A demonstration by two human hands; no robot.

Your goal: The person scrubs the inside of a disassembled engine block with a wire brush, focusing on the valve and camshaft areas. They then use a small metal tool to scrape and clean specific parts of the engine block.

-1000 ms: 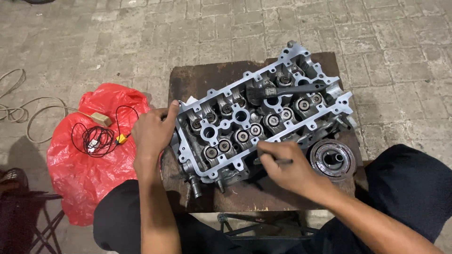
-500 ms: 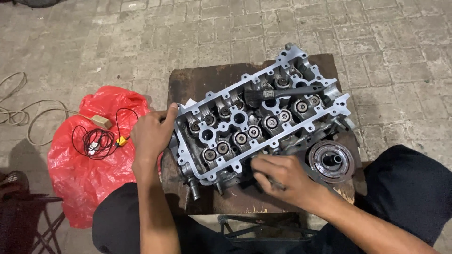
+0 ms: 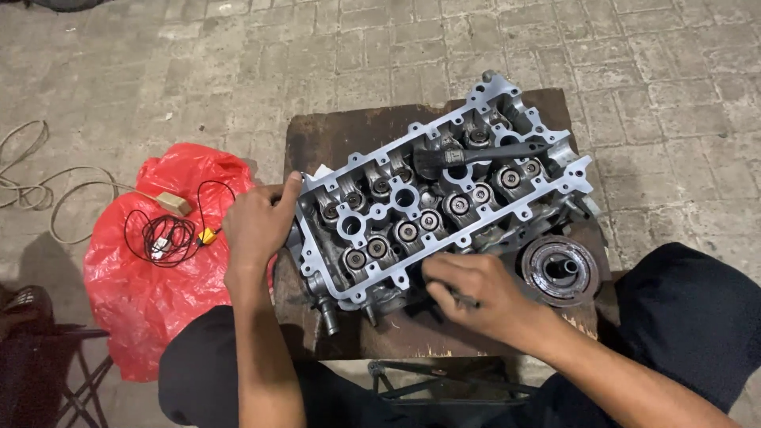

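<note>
Right hand (image 3: 476, 295) has slid left along the near edge of the cylinder head (image 3: 440, 198), fingers closed on a small dark tool. Left hand (image 3: 258, 224) grips the head's left end. Head lies on the brown bench (image 3: 333, 135); black brush (image 3: 476, 154) on top.

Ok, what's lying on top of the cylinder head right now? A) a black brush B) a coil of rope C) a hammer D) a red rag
A: a black brush lies across the upper part of the cylinder head, bristles toward the left; neither hand is on it.
</note>
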